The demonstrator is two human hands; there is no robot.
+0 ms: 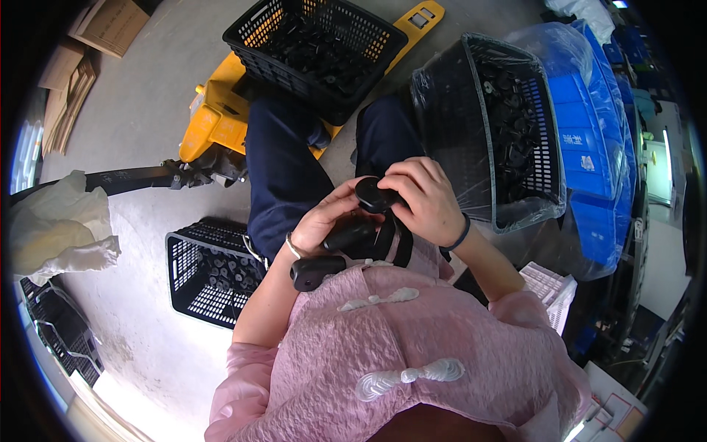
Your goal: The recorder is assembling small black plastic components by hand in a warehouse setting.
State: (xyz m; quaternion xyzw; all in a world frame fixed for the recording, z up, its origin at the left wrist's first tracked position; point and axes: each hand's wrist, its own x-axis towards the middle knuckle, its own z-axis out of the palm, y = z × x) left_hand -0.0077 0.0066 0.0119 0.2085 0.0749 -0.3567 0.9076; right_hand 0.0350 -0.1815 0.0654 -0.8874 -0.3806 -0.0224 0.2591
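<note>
Over my lap, a black round-headed plastic part (374, 196) sits between my two hands. My left hand (324, 219) pinches it from the left side, with the fingers bent against its edge. From the right, my right hand (423, 197) has curled fingers and thumb closed on the same part. Below it, a smooth black rounded piece (350, 234) rests close to my left palm. Another black piece (317, 272), with a small hole in its end, lies by my left wrist. Exactly how these lower pieces are attached or supported is hidden.
Ahead, a black crate (317, 88) of black parts stands on a yellow pallet jack (221, 121). To the right is a plastic-lined black crate (479, 132) of similar parts, beside blue bins (582, 132). Another crate (177, 272) stands left on the floor; cardboard boxes (107, 26) lie far left.
</note>
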